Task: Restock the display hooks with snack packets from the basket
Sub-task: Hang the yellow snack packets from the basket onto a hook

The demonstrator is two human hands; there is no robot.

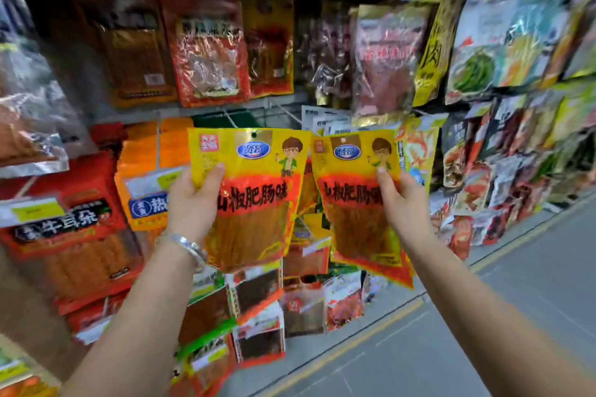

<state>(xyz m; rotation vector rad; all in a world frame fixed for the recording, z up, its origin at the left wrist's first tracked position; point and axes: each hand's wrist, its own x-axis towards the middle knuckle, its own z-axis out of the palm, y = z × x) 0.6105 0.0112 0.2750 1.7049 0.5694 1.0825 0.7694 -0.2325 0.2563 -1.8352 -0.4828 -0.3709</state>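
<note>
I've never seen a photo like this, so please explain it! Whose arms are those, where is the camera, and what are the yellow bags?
There is no robot here. The camera sits on a person's head, looking forward and down, so you see their own arms. The left hand holds one yellow snack packet, and the right hand holds a matching packet. Both are raised before a shop wall hung with many other packets. Thin wire hooks poke out just above them.

My two snack packets (254, 196) (354, 200) are shiny, crinkly plastic. My bracelet (190, 246) is shiny metal. The floor (483, 332) looks smooth and dull.
</note>
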